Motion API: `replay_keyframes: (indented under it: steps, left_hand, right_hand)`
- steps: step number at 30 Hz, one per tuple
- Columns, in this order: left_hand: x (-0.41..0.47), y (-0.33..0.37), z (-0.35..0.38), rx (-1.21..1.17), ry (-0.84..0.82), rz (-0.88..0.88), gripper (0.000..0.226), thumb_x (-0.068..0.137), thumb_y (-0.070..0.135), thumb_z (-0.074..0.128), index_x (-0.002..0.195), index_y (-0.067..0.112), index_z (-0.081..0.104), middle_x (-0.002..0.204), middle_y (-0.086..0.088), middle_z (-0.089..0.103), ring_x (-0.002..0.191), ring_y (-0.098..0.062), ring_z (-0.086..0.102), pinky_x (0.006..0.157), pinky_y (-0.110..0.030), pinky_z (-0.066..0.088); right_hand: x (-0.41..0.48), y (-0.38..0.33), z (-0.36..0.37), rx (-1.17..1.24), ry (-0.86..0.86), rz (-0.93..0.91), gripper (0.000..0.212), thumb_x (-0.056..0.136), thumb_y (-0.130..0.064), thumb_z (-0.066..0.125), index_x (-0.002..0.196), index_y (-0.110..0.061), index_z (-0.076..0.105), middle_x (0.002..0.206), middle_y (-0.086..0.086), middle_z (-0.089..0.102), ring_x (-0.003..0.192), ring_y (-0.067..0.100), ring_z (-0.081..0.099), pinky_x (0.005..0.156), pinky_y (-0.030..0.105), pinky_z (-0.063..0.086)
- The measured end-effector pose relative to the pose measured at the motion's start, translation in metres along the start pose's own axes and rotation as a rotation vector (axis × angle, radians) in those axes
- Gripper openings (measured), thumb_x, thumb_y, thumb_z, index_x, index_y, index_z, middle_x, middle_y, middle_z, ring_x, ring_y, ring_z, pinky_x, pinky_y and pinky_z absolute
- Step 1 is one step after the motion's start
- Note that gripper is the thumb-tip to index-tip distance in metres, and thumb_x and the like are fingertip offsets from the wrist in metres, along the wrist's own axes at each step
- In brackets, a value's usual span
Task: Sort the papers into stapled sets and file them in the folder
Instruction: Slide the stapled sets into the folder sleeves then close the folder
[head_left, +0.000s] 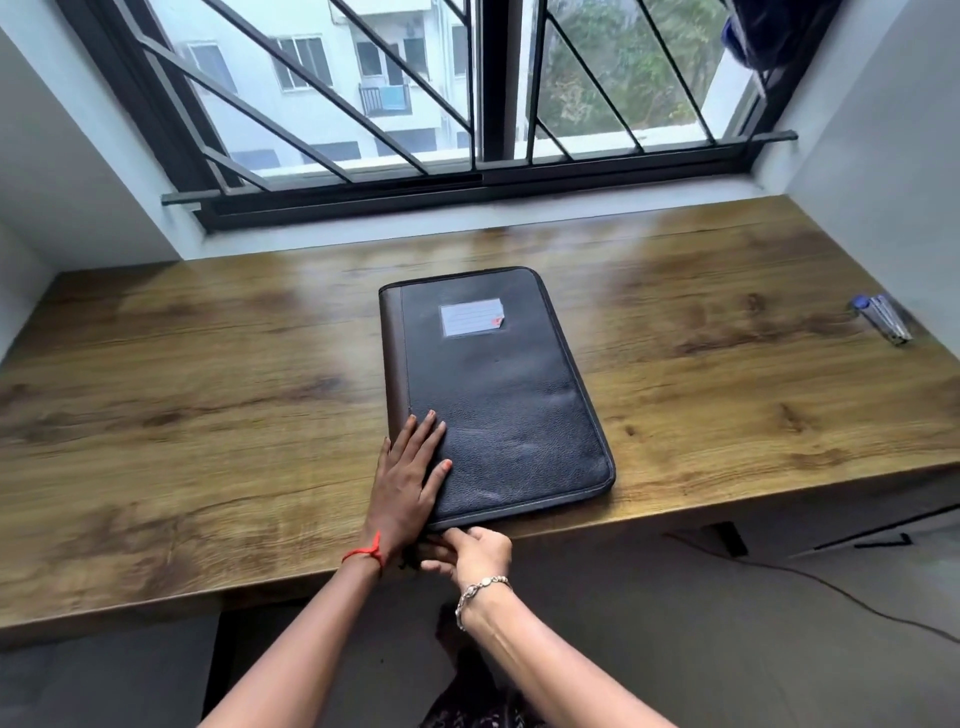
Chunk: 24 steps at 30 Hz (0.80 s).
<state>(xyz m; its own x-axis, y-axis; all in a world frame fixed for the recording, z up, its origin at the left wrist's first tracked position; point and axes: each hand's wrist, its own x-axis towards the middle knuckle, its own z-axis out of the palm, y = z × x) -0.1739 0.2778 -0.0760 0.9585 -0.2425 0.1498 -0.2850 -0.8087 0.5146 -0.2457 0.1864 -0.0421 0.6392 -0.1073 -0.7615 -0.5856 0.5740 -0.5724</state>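
I noted R hand (470, 551) pinching near-left corner edge of folder (509, 405). L hand (410, 467) lay flat on same corner, fingers straight. Folder was closed, flat, mid desk (208, 389), by front edge. Blue/silver stapler (883, 318) sat well apart, far right.

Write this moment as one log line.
folder: closed, on desk | left hand: flat on cover | right hand: pinches folder's near corner
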Motion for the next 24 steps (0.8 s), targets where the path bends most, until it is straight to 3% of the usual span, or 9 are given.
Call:
replay_keyframes:
  steps: [7,13,17,20,24]
  left_hand:
    - [-0.001,0.001,-0.003,0.018,-0.022,-0.008,0.07,0.082,0.056,0.019,0.143,0.025,0.03,0.149,0.015,0.013,0.137,0.003,0.002,0.112,-0.031,0.001]
    - [-0.002,0.0,0.0,0.042,0.007,0.003,0.067,0.085,0.053,0.023,0.142,0.02,0.036,0.15,0.007,0.022,0.138,-0.005,0.009,0.113,-0.04,0.011]
    - [-0.001,0.0,-0.001,0.071,-0.005,0.0,0.068,0.085,0.053,0.022,0.142,0.018,0.036,0.15,0.004,0.023,0.137,-0.006,0.008,0.112,-0.045,0.014]
    - [-0.001,0.001,-0.001,0.083,-0.009,-0.003,0.068,0.085,0.052,0.022,0.141,0.017,0.037,0.151,0.001,0.025,0.136,-0.006,0.008,0.11,-0.05,0.021]
    - [-0.001,0.004,-0.002,0.091,-0.046,-0.034,0.073,0.082,0.056,0.016,0.143,0.02,0.032,0.153,0.004,0.018,0.137,-0.002,0.003,0.11,-0.05,0.018]
  right_hand:
    - [0.008,-0.008,-0.014,0.132,0.083,-0.047,0.034,0.089,0.015,0.042,0.061,-0.005,0.041,0.067,0.015,0.056,0.037,0.015,0.061,0.035,0.023,0.049]
    - [0.01,-0.023,-0.029,0.229,0.11,-0.067,0.032,0.09,0.015,0.04,0.064,-0.004,0.042,0.052,0.012,0.056,0.034,0.016,0.059,0.036,0.026,0.05]
    - [0.011,-0.031,-0.038,0.276,0.132,-0.086,0.031,0.09,0.015,0.039,0.066,-0.003,0.041,0.066,0.015,0.053,0.034,0.016,0.059,0.037,0.027,0.052]
    - [0.013,-0.038,-0.047,0.318,0.157,-0.121,0.035,0.09,0.016,0.038,0.063,-0.005,0.038,0.065,0.013,0.051,0.033,0.015,0.058,0.038,0.028,0.052]
    - [0.017,-0.048,-0.06,0.362,0.191,-0.184,0.04,0.09,0.017,0.039,0.058,-0.007,0.035,0.064,0.011,0.048,0.032,0.013,0.056,0.036,0.027,0.051]
